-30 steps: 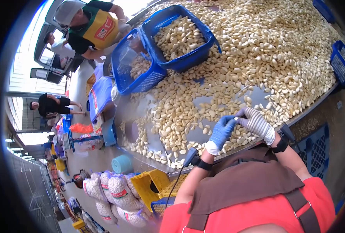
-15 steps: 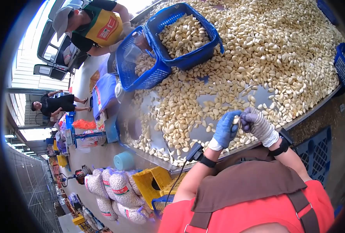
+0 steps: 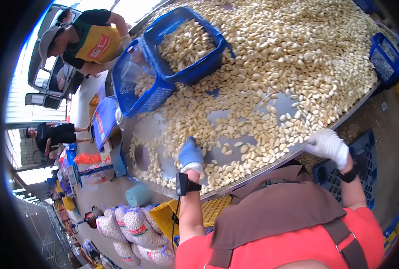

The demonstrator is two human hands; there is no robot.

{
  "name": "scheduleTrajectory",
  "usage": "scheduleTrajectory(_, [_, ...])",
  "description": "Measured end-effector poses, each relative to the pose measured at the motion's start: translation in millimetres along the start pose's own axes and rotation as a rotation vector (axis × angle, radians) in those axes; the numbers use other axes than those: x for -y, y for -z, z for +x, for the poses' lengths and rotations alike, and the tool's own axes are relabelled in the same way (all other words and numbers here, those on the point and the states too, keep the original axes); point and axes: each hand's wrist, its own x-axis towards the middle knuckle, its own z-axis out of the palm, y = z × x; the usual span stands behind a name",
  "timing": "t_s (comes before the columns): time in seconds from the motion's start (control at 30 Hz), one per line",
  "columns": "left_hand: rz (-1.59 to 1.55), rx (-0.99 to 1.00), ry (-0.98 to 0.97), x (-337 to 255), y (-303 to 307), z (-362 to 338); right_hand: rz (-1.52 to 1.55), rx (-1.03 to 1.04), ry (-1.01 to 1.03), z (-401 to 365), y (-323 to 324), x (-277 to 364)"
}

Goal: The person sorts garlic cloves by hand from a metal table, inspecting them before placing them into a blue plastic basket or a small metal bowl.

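Peeled garlic cloves point(image 3: 248, 94) cover the metal table point(image 3: 226, 154) in a thick layer that thins toward me. My left hand point(image 3: 190, 154), in a blue glove with a white cuff, reaches down among the cloves left of the middle. Its fingers are bunched together, and their tips are partly hidden by the hand itself. At the table's near edge on the right is my right hand point(image 3: 329, 145) in a whitish knit glove. Those fingers are curled inward; what they hold, if anything, is hidden.
Two blue baskets holding cloves, a nearer one point(image 3: 148, 101) and a fuller one point(image 3: 199, 78), stand on the table. Another blue basket point(image 3: 385, 58) is at the right edge. A co-worker point(image 3: 91, 42) stands across the table. Filled mesh sacks point(image 3: 136, 224) and a yellow crate point(image 3: 163, 217) are on the floor.
My hands were together over a clove and have come apart. The left moved left, down to the cloves; the right moved right, to the table edge. My view has shifted slightly right.
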Motion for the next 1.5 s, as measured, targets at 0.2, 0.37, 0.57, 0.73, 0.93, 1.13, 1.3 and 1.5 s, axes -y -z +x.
scheduleTrajectory(0.2, [-0.114,-0.073,-0.032,8,-15,-19,0.06,-0.304,0.29,112,-57,44])
scheduleTrajectory(0.37, [-0.503,-0.071,0.28,31,-13,-27,-0.048,-0.302,0.267,158,-64,69])
scheduleTrajectory(0.57, [-0.369,-0.139,0.168,28,-13,-25,-0.265,-0.152,0.181,145,-96,87])
scheduleTrajectory(0.73, [-0.036,0.052,0.099,14,-13,-10,-0.09,0.14,0.383,126,-103,103])
scheduleTrajectory(0.93, [0.036,0.187,0.089,14,-9,-6,0.237,0.183,0.342,123,-77,83])
scheduleTrajectory(1.13, [-0.433,0.404,0.021,16,-25,-11,-0.27,-0.062,0.222,203,-75,93])
scheduleTrajectory(1.3, [-1.758,0.787,0.148,-16,-5,-44,-0.371,0.022,0.12,196,-63,111])
scheduleTrajectory(1.5, [-1.578,0.911,0.217,-93,-18,-56,-0.232,0.067,0.176,208,-61,83])
